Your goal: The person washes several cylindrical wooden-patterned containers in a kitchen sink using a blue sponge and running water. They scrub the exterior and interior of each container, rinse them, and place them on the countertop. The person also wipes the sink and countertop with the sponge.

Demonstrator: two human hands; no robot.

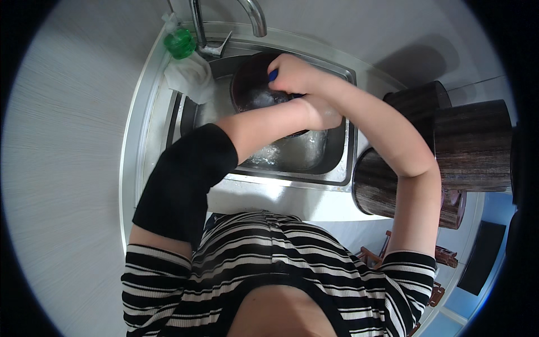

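Note:
A dark, shiny round vessel point(254, 90) lies tilted in the stainless steel sink point(343, 147), above shallow, rippling water point(286, 153). My right hand point(292, 73) is closed around a small blue thing point(273, 76) against the vessel's upper right part. Only a bit of that blue thing shows between my fingers, so its kind is unclear. Crossing beneath my right forearm, my left hand point(326, 113) is at the vessel's right side. Its fingers are hidden, and its grip cannot be made out.
A chrome faucet point(257, 21) arches over the sink's back edge. Left of it stand a green soap bottle point(180, 44) and a white cloth point(191, 78). Several dark wood-grain bins point(471, 145) crowd the counter point(269, 200) at right. A wall point(76, 147) rises close on the left.

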